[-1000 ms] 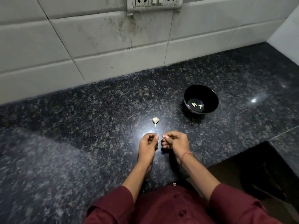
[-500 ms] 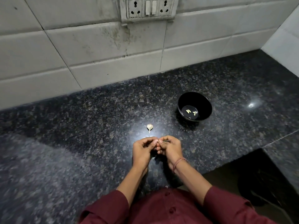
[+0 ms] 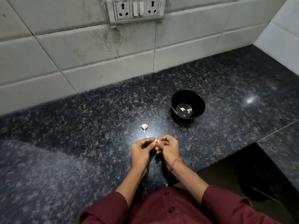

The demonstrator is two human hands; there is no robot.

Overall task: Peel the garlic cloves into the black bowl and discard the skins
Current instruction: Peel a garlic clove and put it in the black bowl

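Your left hand (image 3: 140,152) and right hand (image 3: 169,150), fingers clamped on small white garlic clove (image 3: 155,140), unpeeled clove (image 3: 144,126) on dark granite desk (image 3: 80,126), peeled cloves (image 3: 182,109) in black bowl (image 3: 176,101)

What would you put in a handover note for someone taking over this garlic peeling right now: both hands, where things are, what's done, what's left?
Hands: the left hand and the right hand both pinch one garlic clove just above the granite counter, mid-peel.
Things: the black bowl stands ahead and to the right, with a few peeled cloves in it. One unpeeled clove lies on the counter ahead of the left hand.
Done: the cloves in the bowl.
Left: finish the held clove, peel the one on the counter, discard the skins.
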